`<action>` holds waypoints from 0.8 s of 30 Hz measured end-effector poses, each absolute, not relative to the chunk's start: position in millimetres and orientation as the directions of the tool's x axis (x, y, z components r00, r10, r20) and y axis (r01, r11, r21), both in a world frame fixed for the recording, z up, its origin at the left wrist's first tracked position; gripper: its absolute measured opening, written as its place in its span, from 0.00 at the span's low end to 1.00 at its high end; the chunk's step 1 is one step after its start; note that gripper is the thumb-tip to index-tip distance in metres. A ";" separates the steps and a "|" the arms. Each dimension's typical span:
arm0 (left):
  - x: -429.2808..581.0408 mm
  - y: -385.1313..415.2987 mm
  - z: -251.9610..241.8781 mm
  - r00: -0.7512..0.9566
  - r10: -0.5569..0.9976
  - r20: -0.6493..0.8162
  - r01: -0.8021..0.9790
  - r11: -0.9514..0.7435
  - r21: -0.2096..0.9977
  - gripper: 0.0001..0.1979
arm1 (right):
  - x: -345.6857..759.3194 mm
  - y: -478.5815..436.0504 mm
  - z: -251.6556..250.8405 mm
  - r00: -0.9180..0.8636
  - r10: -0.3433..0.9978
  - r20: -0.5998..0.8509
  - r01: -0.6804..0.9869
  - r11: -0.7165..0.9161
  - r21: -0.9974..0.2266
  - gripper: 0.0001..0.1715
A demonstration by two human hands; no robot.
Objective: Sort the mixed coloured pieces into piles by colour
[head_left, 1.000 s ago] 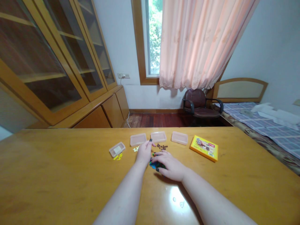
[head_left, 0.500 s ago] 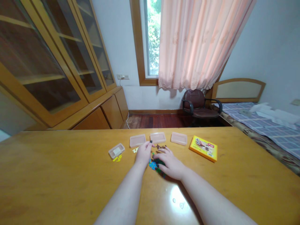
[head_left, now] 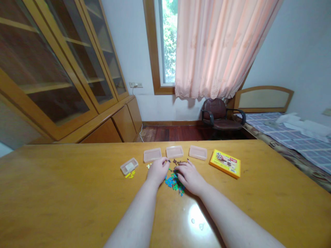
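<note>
My left hand point(head_left: 157, 171) rests at the left edge of a pile of small blue and green pieces point(head_left: 171, 181). Its fingers are curled and pressed together; anything between them is too small to make out. On the pile's right side, my right hand point(head_left: 191, 177) has its fingers apart, with the fingertips touching or hovering just above the pieces. Small brown pieces point(head_left: 175, 161) lie beyond the fingertips. Pale cream pieces point(head_left: 148, 166) are partly hidden behind my left hand. Yellow pieces point(head_left: 131, 175) form a separate group farther left.
Three shallow clear trays, a left one point(head_left: 152, 160), a middle one point(head_left: 174, 156) and a right one point(head_left: 198, 157), line the table's far side. A smaller clear case point(head_left: 129, 166) sits left. At right lies a yellow box point(head_left: 224, 164). Beyond the wooden table point(head_left: 77, 193) stands an office chair point(head_left: 217, 115).
My right hand has shifted slightly right, uncovering more of the blue and green pile. My left hand has turned a little, its fingertips lower than before.
</note>
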State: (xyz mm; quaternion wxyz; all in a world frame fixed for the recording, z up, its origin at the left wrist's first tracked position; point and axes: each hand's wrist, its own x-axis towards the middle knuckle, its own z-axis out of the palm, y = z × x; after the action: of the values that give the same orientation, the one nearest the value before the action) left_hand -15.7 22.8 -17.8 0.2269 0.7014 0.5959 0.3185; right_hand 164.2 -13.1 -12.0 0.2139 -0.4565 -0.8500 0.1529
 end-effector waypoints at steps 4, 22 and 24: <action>-16.2 18.5 -11.5 0.149 0.982 0.118 0.829 -0.189 0.526 0.15 | 164.8 -11.3 -13.2 -0.467 0.849 0.249 0.721 0.528 -0.449 0.15; -16.8 25.8 -16.3 0.017 1.000 0.001 0.767 -0.013 0.642 0.20 | 163.9 -16.0 -5.3 -0.534 0.830 0.159 0.693 0.537 -0.481 0.19; -16.4 24.5 -11.2 -0.025 1.000 0.019 0.760 0.006 0.650 0.19 | 164.0 -14.8 -6.2 -0.522 0.837 0.167 0.692 0.529 -0.491 0.19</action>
State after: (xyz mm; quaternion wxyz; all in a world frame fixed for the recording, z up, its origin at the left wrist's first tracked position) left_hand -16.4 24.5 -11.2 0.2354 0.6574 0.6691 0.2543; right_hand 164.0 -14.8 -6.2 0.1952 -0.4483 -0.8524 0.1853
